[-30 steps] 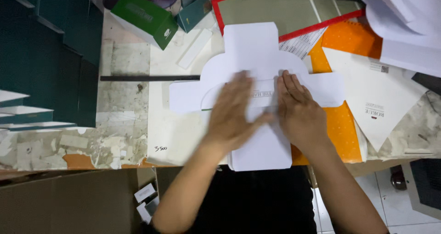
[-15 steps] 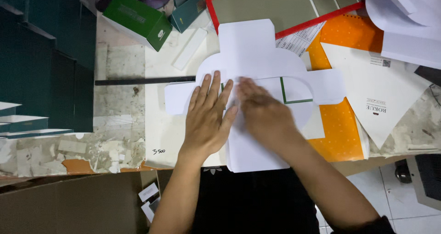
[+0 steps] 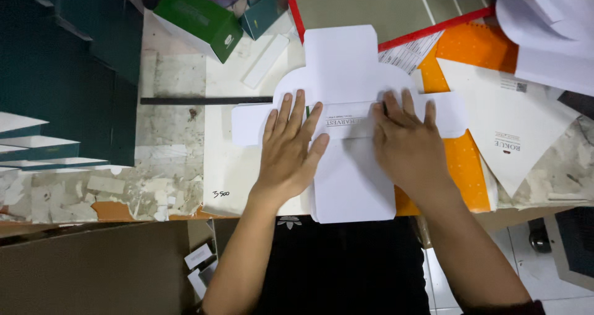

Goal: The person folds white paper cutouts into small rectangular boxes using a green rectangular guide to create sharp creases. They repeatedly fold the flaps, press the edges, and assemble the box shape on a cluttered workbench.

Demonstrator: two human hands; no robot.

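Head view: left hand and right hand lie flat, fingers spread, gripping nothing, pressing a white die-cut card blank on the counter. Blank's long axis runs away from the person; side flaps point left and right. Green open box lies tipped at upper left, contents not visible.

Single head-worn view, looking straight down at close range onto a cluttered worktable. Forearms entering from the lower edge of the frame, dark shirt at bottom centre, table filling the upper two thirds.
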